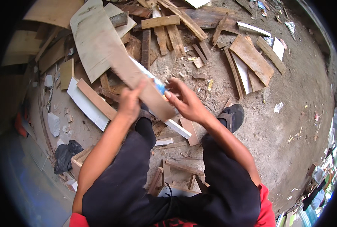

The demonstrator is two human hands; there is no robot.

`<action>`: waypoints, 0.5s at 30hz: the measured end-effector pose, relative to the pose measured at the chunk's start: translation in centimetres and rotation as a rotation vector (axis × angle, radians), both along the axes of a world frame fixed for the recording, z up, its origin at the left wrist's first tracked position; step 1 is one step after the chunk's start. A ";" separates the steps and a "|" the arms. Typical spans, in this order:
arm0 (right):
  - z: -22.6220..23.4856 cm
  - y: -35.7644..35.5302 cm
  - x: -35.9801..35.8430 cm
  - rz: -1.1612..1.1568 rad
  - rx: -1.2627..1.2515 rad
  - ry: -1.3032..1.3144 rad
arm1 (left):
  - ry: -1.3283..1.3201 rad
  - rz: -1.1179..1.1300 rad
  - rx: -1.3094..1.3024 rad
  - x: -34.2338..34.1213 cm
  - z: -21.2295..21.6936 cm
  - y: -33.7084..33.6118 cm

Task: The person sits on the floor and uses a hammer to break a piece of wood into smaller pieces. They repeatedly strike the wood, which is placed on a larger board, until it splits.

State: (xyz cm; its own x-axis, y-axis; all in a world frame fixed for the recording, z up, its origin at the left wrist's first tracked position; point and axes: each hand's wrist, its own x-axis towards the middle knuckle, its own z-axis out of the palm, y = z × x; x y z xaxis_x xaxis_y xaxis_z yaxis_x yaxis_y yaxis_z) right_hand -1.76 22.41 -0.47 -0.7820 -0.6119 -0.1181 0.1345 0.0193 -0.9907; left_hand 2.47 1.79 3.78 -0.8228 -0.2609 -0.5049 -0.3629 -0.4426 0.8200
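Head view shows the left hand clamped on a long thin brown board at mid-frame, the right hand open-fingered just beside its lower end, not gripping, above black-trousered knees and a dirt floor littered with scrap wood across the upper frame.

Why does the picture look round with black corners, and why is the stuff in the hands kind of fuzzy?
Head view: the fisheye lens bends straight edges toward its dark rim; the left hand, right hand and the brown board they hold look softly smeared; the daylight is even with faint shadows; the bottom-left edge goes bluish and hazy.
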 end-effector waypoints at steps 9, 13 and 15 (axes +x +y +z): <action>-11.9 15.5 -12.9 -0.568 0.822 0.588 | -0.645 0.132 -0.651 5.2 -7.3 -23.5; -11.6 21.8 -19.2 -0.318 1.380 0.845 | -0.416 0.263 -0.929 6.0 -9.8 -25.8; -10.3 23.6 -21.6 -0.257 1.467 0.775 | -0.243 0.201 -1.157 4.7 -9.6 -23.4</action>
State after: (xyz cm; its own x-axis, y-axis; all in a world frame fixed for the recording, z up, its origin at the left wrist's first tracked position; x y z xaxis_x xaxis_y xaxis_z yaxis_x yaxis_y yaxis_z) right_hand -23.33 46.02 -10.75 -0.9805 -0.1965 0.0009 -0.1965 0.9804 0.0151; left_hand 7.15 -21.63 -5.77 -0.6308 -0.7756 -0.0227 -0.5721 0.4451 0.6889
